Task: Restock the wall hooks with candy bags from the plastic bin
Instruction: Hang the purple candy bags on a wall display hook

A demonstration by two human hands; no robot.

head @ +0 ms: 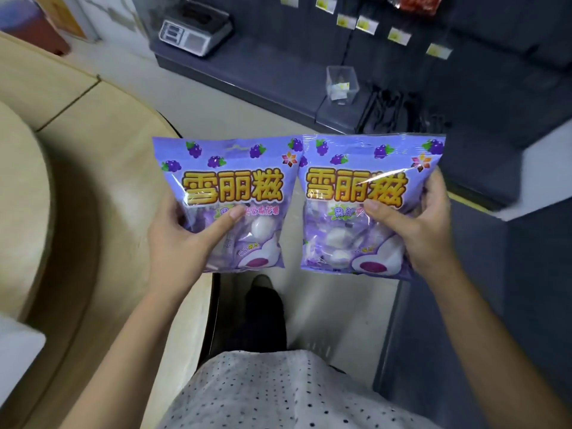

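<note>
While hands grip one each, candy bags sit abreast.

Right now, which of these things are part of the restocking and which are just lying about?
Job: left candy bag, held by left hand; right candy bag, held by right hand.
Lying about: scale; small clear box; wooden counter.

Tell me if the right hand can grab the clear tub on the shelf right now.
Probably not: the right hand grips a candy bag, and the tub sits well beyond it.
</note>
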